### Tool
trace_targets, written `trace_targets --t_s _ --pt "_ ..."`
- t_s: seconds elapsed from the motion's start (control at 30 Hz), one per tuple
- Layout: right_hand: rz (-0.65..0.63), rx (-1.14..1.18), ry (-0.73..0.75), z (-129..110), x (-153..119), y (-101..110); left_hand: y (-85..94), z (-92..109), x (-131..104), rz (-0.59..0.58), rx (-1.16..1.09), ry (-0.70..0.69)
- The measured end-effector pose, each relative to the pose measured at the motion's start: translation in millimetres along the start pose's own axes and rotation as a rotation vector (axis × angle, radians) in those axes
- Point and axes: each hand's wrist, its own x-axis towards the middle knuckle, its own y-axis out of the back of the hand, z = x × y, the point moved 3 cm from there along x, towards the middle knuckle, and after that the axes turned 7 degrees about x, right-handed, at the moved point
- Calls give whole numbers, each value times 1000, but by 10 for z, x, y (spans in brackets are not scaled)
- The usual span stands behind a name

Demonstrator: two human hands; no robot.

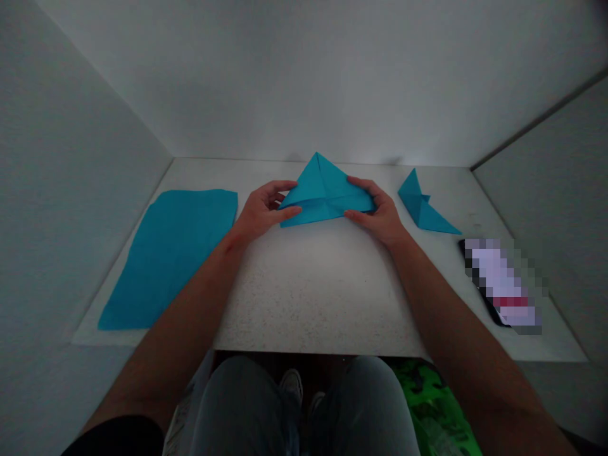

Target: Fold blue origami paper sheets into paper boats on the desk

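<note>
A folded blue paper (325,190) with a pointed top and a band along its lower edge is held between my two hands above the back part of the white table. My left hand (270,206) grips its left corner, thumb in front and fingers at the slanted edge. At the right corner, my right hand (375,209) pinches it the same way, thumb at the lower edge. A finished-looking folded blue paper figure (420,206) rests to the right of my right hand. Flat blue paper (171,253) lies on the left, partly behind my left forearm.
A phone (498,282) with a blurred screen lies at the right of the white table (313,304). Walls rise behind the table and at both sides. Below the front edge are my knees and a bright green bag (437,405).
</note>
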Motion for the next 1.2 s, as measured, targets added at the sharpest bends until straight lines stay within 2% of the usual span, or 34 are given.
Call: trace_targets --t_s 0.13,0.27,0.4,0.57,0.77,1.0,1.2 --pt "-33 -5 -10 42 5 56 -24 45 -27 -97 122 -125" --pt "-53 59 -56 135 -5 92 -18 27 -17 -105 245 -225" --pt "-52 78 -105 212 -3 133 15 -38 8 -46 215 -153" --pt "11 113 -81 194 35 136 34 15 21 54 200 -125" --pt "148 109 -109 190 82 143 56 -44 56 196 114 66" --pt "173 37 -64 175 101 152 54 -99 76 208 27 35" --pt "245 -129 32 83 77 216 131 6 45 284 218 13"
